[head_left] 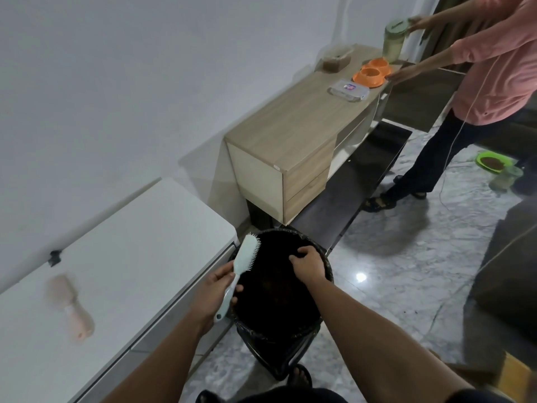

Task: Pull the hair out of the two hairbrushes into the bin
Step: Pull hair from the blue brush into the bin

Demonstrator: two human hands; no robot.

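My left hand (216, 289) grips the handle of a pale mint hairbrush (242, 264), held at the left rim of the bin with its bristles facing right, toward the opening. The bin (261, 333) is round and lined with a black bag; its inside is dark. My right hand (308, 264) hovers over the bin's mouth with the fingers curled down; whether it pinches any hair I cannot tell. A second, pink hairbrush (71, 303) lies blurred on the white cabinet top (122, 257) to the left, apart from both hands.
A wooden drawer unit (290, 135) stands behind the bin, carrying orange bowls (373, 72) and a clear box (348, 90). Another person in a pink top (499, 62) stands at the right, holding a jar (394, 39). A green bowl (494, 162) lies on the marble floor.
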